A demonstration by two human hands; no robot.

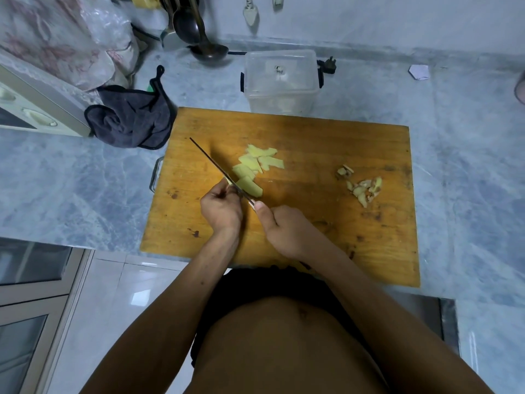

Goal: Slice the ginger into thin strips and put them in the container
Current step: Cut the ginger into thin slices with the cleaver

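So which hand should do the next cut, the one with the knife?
Probably yes, the right hand. It already grips the knife, whose blade lies by the ginger slices on the cutting board. The left hand is better placed to steady the ginger beside the blade.

Head-worn view, steeply downward, close above the cutting board (312, 223).

readable text: none can be made out anywhere
container (281, 81): a small dark mark shows on its lid, too blurred to read
appliance (34, 109): pale round knobs on its front, no legible markings
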